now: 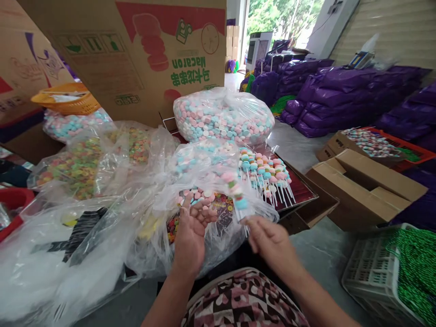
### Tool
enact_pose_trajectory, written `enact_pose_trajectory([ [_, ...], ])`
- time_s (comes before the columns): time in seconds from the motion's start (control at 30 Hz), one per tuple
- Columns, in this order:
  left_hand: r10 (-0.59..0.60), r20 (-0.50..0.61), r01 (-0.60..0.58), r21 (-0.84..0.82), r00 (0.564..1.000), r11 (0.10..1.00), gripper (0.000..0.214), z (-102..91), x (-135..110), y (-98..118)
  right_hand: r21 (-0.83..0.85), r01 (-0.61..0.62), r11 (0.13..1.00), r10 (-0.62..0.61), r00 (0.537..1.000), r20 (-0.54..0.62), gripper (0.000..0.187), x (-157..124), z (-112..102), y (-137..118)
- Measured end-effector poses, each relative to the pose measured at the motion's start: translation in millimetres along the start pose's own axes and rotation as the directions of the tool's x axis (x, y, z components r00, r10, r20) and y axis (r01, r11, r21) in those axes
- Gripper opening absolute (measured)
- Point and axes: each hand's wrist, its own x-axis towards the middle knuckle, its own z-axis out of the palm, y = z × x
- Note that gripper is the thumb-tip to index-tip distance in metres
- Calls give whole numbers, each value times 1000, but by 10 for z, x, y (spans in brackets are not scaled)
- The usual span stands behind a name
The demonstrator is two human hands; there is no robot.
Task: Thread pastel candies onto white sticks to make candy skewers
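Observation:
My right hand (267, 236) is closed on the white stick of a marshmallow skewer (237, 190). Its stacked pink, green-brown and blue pieces are blurred, above the hand. My left hand (194, 227) is turned palm up, its fingers loosely curled and apart, with nothing seen in it. It hovers over an open plastic bag in which pink and blue marshmallows (200, 194) and fruit-ring candies (225, 200) lie on a dark patterned surface. Several finished-looking marshmallow skewers (265, 170) lie in a row on a dark red board (303, 193), beyond my right hand.
A big bag of marshmallows (223, 116) stands behind, before a tall carton (136, 59). Bags of ring candies (83, 163) and white sticks (98, 272) lie left. On the right are an opened carton (371, 186), a crate of green mesh (371, 263) and stacked purple bags (340, 95).

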Motion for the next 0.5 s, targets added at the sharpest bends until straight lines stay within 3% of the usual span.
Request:
enact_pose_trajectory([
  [0.13,21,-34,-17,97,999,995,40,-168,5,-45,-175,-30,984,-21,958,-286,44,501,-503,-116],
  [0.23,42,-44,-36,132,998,991,28,-256,0,-82,-467,-56,882,-80,961,-265,48,942,-659,-89],
  [0.33,83,-61,-71,172,995,982,22,-323,0,-57,-571,-70,818,-64,975,-211,44,1240,-669,-26],
  [0.43,118,-68,-103,184,991,978,20,-396,9,-5,-680,-113,724,-49,975,-215,34,1293,-686,-41],
  [0.5,138,-73,-122,187,988,975,19,-444,18,10,-786,-181,591,-86,955,-285,34,1195,-729,-117],
])
